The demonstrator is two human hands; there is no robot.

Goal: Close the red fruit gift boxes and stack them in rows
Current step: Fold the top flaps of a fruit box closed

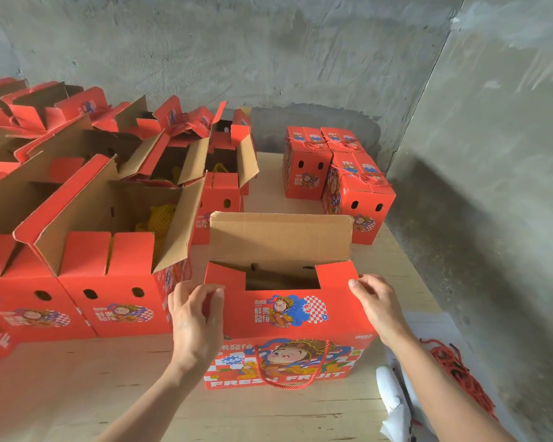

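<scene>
My left hand (194,317) and right hand (375,306) are pinching the near flap's corners on the open red printed cardboard gift box (288,342), which is sitting on the pale wooden surface (77,378); its contents are lying hidden in shadow.

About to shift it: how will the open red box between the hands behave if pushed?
The open red box is corrugated cardboard, so probably stiff. Standing flat on the wooden table, it should slide, not roll. Its raised back flap may flop.
</scene>
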